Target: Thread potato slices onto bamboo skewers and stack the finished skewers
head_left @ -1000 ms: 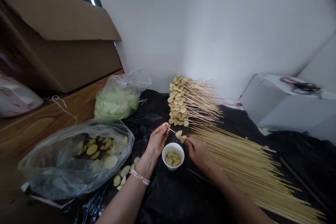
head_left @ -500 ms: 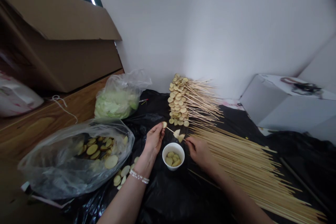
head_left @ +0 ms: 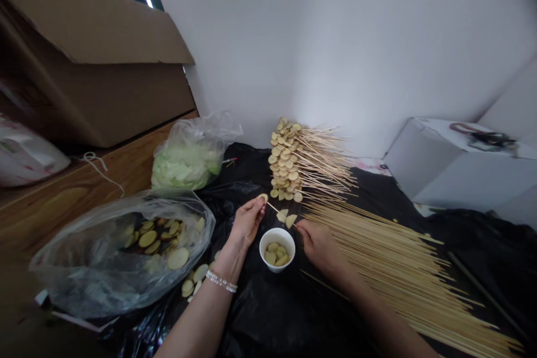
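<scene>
My left hand (head_left: 249, 219) pinches a round pale slice (head_left: 263, 198) at the tip of a thin wooden skewer (head_left: 272, 207). Two more slices (head_left: 286, 218) sit along the stick, close to my right hand (head_left: 314, 240), whose fingers are closed on it. Below and between the hands stands a white cup (head_left: 277, 268) with several slices inside. Just beyond them lies a stack of filled skewers (head_left: 285, 162), slices at the left and sticks pointing right. Many bare skewers (head_left: 390, 257) are spread beside and under my right forearm.
A clear plastic bag (head_left: 84, 268) of slices lies open at the left, with loose slices (head_left: 200, 273) beside it. Behind it are a bag of pale green pieces (head_left: 184, 165) and a cardboard box (head_left: 113, 89). A white box (head_left: 465, 168) stands at the right on black plastic sheeting.
The slice in my left fingers has turned and shows more of its round edge. Both hands have otherwise barely moved.
</scene>
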`<state>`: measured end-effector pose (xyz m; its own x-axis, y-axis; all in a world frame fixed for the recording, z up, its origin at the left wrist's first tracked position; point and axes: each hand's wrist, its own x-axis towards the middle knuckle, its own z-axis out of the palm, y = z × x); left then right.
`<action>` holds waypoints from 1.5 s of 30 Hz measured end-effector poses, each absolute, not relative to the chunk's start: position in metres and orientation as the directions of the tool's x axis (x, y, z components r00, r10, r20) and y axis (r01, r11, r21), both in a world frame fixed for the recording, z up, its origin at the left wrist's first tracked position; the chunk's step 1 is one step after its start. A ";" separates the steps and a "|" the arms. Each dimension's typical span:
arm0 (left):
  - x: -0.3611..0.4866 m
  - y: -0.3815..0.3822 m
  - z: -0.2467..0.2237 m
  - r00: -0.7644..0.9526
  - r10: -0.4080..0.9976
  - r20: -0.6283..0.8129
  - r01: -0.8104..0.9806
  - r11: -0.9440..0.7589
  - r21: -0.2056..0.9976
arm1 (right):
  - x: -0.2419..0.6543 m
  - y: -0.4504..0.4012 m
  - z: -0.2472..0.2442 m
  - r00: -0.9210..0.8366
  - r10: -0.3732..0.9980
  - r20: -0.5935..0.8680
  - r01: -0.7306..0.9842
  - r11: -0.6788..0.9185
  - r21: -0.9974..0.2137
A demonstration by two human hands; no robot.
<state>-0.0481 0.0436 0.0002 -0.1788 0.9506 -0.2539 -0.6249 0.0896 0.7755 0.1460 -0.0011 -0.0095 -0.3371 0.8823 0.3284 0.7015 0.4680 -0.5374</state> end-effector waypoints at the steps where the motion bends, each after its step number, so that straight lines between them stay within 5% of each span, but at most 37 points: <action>1: -0.048 0.044 -0.001 -0.187 0.950 -0.252 -0.616 0.086 0.783 | 0.146 -0.001 -0.010 -0.334 0.883 0.330 0.700 0.467 -0.540; 27: -0.045 0.041 0.002 -0.151 0.952 -0.267 -0.699 0.088 0.710 | 0.147 0.001 -0.011 -0.322 0.880 0.348 0.693 0.470 -0.547; 45: -0.040 0.040 -0.001 -0.185 0.959 -0.217 -0.620 0.058 0.782 | 0.150 0.004 -0.011 -0.340 0.873 0.350 0.699 0.483 -0.526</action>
<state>-0.0396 0.0398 -0.0008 -0.1848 0.9585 -0.2170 -0.6202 0.0575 0.7823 0.1497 0.0036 -0.0110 -0.3397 0.8729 0.3503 0.6994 0.4835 -0.5265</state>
